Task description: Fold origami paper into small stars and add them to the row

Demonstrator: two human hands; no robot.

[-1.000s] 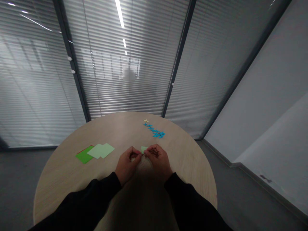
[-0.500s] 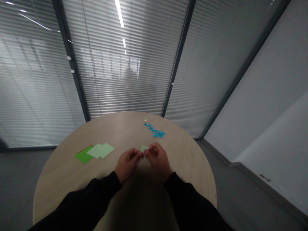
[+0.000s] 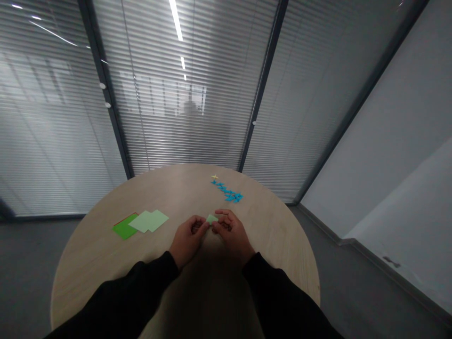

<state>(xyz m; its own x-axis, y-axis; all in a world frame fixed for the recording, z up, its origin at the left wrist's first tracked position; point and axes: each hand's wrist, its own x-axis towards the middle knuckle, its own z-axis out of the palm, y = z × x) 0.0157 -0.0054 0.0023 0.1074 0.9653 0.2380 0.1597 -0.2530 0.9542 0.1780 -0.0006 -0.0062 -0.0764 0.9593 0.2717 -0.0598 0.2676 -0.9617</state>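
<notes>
Between my hands is a small light green piece of paper (image 3: 212, 219), raised over the near middle of the table. My left hand (image 3: 188, 240) is closed, pinching the paper's left side between thumb and fingers. On the other side my right hand (image 3: 233, 235) has its thumb at the paper's lower right edge, with the fingers curled and the index finger lifted a little. Whether the paper is folded in layers is too small to tell. Left of my hands lie light green paper sheets (image 3: 155, 220), overlapping a brighter green sheet (image 3: 124, 228) with a red edge behind it.
A row of several small folded blue paper pieces (image 3: 229, 193) runs across the far right of the round wooden table (image 3: 282, 245). A pale yellow folded paper piece (image 3: 214, 177) sits at its far end. Beyond the table stand glass panels with blinds (image 3: 190, 136).
My right index finger has lifted and moved away from the paper, so more of it shows. My left hand keeps its pinch. The view has shifted slightly.
</notes>
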